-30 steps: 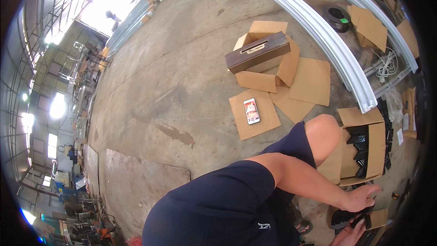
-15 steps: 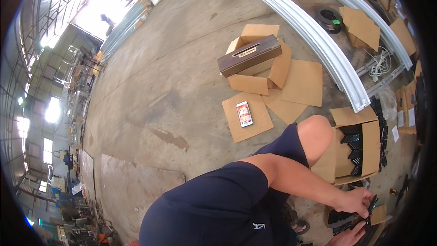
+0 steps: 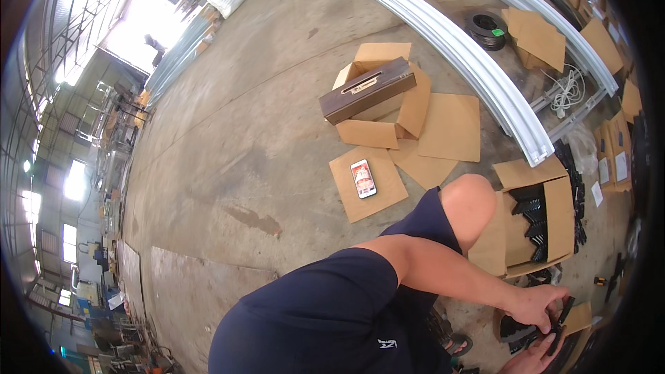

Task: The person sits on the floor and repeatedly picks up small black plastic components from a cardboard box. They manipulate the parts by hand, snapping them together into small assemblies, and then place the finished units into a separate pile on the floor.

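Observation:
At the lower right, my left hand (image 3: 540,306) is closed on a thin black strip-like part (image 3: 563,310). Just below it, my right hand (image 3: 532,359) reaches in from the lower edge, its fingers closed on the lower end of that part. Under both hands sits a small open cardboard box (image 3: 577,318) with several black parts (image 3: 516,332) in it. A larger open carton (image 3: 562,225), partly filled with black angled pieces (image 3: 532,225), stands just beyond my hands, beside my bent knee.
A phone (image 3: 362,178) lies on a cardboard sheet (image 3: 339,181). Farther off, a dark brown long box (image 3: 367,90) rests across an open carton (image 3: 413,107). Long pale metal profiles (image 3: 443,24), a black wire coil (image 3: 487,31) and a white cable bundle (image 3: 568,93) lie at the right.
The view has shifted slightly, so the floor things sit a little farther left. The strip has tilted between my hands, and my right hand has come nearer my left.

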`<control>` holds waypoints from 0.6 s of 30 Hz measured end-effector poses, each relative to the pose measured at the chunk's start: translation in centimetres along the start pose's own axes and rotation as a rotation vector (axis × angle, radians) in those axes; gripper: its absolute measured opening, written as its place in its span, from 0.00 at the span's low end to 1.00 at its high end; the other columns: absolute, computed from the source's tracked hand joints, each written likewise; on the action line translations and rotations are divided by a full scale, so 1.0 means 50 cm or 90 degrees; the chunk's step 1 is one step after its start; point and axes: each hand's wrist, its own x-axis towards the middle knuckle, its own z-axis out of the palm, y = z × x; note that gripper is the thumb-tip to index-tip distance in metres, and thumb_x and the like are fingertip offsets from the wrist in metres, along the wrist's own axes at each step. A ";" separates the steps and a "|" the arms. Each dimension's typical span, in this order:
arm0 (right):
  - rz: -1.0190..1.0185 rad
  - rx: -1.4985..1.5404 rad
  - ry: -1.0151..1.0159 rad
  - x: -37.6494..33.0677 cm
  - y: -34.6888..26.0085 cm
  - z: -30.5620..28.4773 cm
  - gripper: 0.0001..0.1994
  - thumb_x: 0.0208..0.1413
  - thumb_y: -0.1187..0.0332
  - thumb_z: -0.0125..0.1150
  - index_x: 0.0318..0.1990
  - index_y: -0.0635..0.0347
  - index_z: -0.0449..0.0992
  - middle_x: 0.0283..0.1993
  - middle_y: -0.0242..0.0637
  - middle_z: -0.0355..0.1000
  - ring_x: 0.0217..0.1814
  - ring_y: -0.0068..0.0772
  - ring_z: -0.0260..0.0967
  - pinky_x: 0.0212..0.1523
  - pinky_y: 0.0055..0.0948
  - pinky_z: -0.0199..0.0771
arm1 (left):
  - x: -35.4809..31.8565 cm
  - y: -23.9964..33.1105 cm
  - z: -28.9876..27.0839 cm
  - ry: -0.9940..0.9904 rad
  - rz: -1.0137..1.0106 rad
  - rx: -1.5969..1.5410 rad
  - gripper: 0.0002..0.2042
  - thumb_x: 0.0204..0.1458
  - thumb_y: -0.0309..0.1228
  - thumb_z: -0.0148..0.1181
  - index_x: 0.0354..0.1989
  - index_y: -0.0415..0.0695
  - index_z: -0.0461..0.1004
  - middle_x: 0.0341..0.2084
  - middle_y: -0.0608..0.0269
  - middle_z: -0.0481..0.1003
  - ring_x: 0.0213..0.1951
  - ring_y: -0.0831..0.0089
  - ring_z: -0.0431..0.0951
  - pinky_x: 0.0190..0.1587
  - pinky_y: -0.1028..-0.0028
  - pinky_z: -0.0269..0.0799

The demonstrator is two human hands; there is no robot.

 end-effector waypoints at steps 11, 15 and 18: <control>-0.016 0.035 -0.031 0.004 0.052 -0.070 0.15 0.61 0.75 0.69 0.52 0.72 0.76 0.48 0.55 0.79 0.43 0.45 0.80 0.45 0.39 0.87 | -0.010 0.059 -0.008 0.012 0.044 0.151 0.35 0.42 0.18 0.71 0.61 0.36 0.62 0.40 0.46 0.84 0.45 0.57 0.84 0.50 0.63 0.76; -0.092 0.022 -0.035 0.008 0.067 -0.073 0.14 0.61 0.75 0.69 0.51 0.73 0.76 0.48 0.56 0.79 0.44 0.47 0.80 0.44 0.40 0.88 | 0.003 0.031 -0.004 0.014 0.096 0.147 0.37 0.39 0.19 0.72 0.62 0.35 0.62 0.40 0.46 0.84 0.46 0.53 0.84 0.50 0.63 0.76; -0.096 0.023 -0.041 0.001 0.055 -0.069 0.14 0.62 0.74 0.68 0.51 0.74 0.75 0.49 0.57 0.78 0.45 0.49 0.80 0.45 0.41 0.88 | 0.007 0.032 -0.006 -0.001 0.093 0.158 0.38 0.38 0.20 0.73 0.62 0.34 0.62 0.39 0.46 0.84 0.46 0.52 0.84 0.49 0.63 0.76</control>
